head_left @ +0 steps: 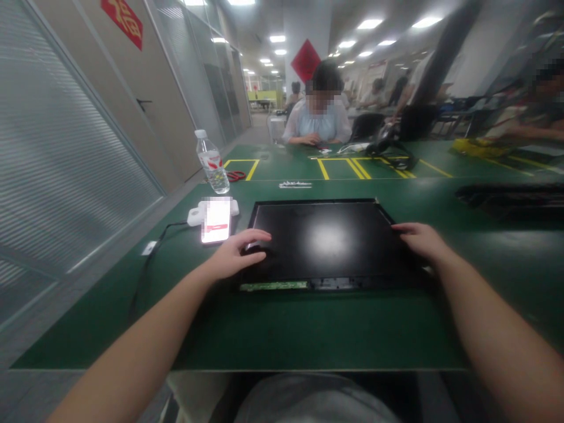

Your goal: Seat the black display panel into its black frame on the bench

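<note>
- Display panel (pixel 335 238) lies flat, near centre; the step looks like steadying it.
- Left hand (pixel 230 255) open at left edge; right hand (pixel 420 241) at right edge, cannot tell if gripping.
- Circuit strip (pixel 273 286), near edge; next move likely needs fingers clear.

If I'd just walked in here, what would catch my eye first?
Probably the large black panel lying on the green table, a pale glare near its middle, with the person's left grip at its left side and right grip at its right edge. Next, the glowing white screen left of the panel, near a water bottle. Farther back, a red diamond stands out near the top.
</note>
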`<state>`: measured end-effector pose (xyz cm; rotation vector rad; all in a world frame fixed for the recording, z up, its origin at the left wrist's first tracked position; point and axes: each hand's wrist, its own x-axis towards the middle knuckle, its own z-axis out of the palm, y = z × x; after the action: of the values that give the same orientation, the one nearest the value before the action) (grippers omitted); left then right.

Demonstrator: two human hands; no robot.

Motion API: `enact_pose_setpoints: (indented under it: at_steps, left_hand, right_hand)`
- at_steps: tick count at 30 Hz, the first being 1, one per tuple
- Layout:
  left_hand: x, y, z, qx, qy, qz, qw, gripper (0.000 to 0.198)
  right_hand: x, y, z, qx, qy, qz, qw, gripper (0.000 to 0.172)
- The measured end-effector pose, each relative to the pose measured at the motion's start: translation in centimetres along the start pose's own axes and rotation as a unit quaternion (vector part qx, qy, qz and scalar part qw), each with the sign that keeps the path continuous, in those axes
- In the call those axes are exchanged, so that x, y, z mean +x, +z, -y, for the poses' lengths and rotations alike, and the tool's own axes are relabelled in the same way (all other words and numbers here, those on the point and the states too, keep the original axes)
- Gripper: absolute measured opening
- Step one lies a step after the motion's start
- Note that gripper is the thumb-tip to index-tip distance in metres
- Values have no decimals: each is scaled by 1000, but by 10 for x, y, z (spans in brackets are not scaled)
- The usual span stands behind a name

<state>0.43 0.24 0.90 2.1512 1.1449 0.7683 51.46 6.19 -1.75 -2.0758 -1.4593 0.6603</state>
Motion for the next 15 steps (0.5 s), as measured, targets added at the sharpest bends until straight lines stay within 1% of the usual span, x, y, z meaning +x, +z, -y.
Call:
enact_pose_setpoints:
  at_steps: [3, 6, 9, 11, 15]
  left_hand:
    - [2, 1, 5, 70, -37, -89, 993, 41]
    - [3, 2, 12, 159, -81, -126, 976, 43]
    - [3, 2, 22, 203, -126, -130, 962, 50]
    - [2, 2, 27, 218, -144, -121, 958, 53]
    - [4, 5, 34, 241, -144, -93, 955, 48]
  right_hand:
    - [0, -1, -1, 0, -9, 5, 1000, 48]
    - [0, -2, 0, -9, -14, 6, 1000, 46]
    - [-3, -4, 5, -14, -7, 3, 1000, 43]
    - [-7, -5, 9, -15, 2, 1, 1000, 41]
    - [-12, -6, 17, -35, 11, -5, 999, 39]
